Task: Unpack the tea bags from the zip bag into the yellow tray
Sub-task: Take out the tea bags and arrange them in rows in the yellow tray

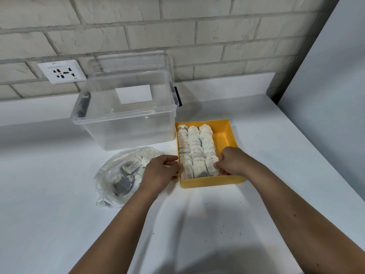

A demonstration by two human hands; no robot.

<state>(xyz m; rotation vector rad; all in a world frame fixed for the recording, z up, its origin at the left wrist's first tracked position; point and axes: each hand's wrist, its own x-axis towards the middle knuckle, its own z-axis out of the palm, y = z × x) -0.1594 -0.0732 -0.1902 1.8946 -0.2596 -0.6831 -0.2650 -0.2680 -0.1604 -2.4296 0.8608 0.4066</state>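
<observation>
The right grip (230, 163) is inside the near right part of the shallow yellow plastic tray (209, 183). Its fingers are curled and pinch the front tea bag (209, 165), a pale paper sachet at the near end of the right-hand row.

The left grip (161, 171) lies on the white tabletop (59, 194) just outside the tray's left wall, near its front corner. Its fingers are curled and their tips touch that wall. I cannot tell whether they clasp the wall or only lean on it.

The tray holds three close rows of pale tea bags (194, 143), overlapping from the far wall to the near wall. A bare yellow strip of floor shows along the right side.

Just left of the left grip, a crumpled clear plastic zip bag (110, 175) lies on the tabletop with more tea bags inside, some with grey patches.

Behind the zip bag and touching the tray's far left corner stands a large clear plastic storage box (126, 131), open at the top. Its transparent lid (134, 62) stands on edge behind it against the pale grey brick wall (177, 26).

A white wall socket (62, 72) is set in the bricks to the left of the box. Small dark specks (223, 230) dot the tabletop between the forearms. A plain white panel (325, 76) rises at the right end of the tabletop.
</observation>
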